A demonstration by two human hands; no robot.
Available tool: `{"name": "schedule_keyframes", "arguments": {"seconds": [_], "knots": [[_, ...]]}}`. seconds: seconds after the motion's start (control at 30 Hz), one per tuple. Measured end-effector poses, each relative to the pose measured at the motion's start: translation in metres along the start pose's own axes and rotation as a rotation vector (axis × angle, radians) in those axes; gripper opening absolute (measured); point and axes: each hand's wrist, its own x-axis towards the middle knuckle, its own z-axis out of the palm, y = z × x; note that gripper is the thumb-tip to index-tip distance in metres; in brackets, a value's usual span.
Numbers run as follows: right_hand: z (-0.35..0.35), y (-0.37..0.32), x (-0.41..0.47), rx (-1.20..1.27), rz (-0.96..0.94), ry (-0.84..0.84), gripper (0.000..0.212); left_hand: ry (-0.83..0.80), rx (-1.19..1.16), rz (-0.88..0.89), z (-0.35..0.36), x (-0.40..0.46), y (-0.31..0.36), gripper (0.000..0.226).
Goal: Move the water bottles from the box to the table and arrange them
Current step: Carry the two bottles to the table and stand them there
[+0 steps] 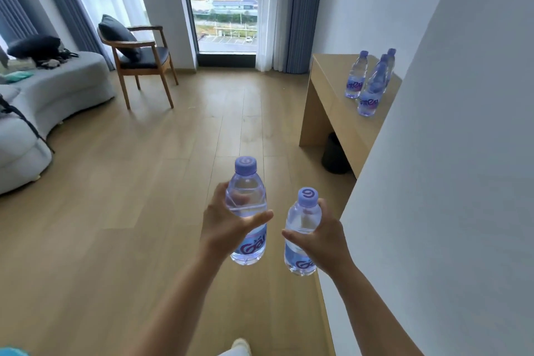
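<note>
My left hand (228,225) grips a clear water bottle (246,196) with a purple cap, held upright over the wooden floor. To its right, my right hand (323,243) grips a second, same-looking water bottle (302,220). Ahead on the right, a light wooden table (326,95) against the white wall carries several bottles (368,87) of the same kind, standing close together near the wall. The box is not in view.
A dark round bin (335,153) stands under the table. A white wall (448,153) juts in on the right. A wooden armchair (141,61) and a grey sofa (43,101) stand at the left. Open floor lies between me and the table.
</note>
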Motion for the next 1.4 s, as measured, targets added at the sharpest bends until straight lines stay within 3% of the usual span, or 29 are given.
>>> {"name": "schedule_keyframes", "arguments": {"seconds": [0.27,0.53,0.9,1.33,1.4], "knots": [[0.032,-0.012,0.136,-0.018,0.046,0.139,0.060,-0.124,-0.014,0.035,0.010,0.168,0.001,0.064],[0.034,0.023,0.255,-0.006,0.148,0.238,0.059,-0.232,0.009,0.031,0.065,0.295,-0.013,0.065],[-0.034,0.090,0.458,0.112,0.279,0.428,0.049,-0.428,0.037,0.099,0.218,0.487,0.031,0.065],[-0.140,0.180,0.529,0.048,0.585,0.885,0.050,-0.770,0.040,0.160,0.414,0.600,0.052,0.076],[-0.157,0.194,0.542,0.064,0.625,0.961,0.049,-0.829,0.056,0.188,0.445,0.615,0.055,0.067]]}}
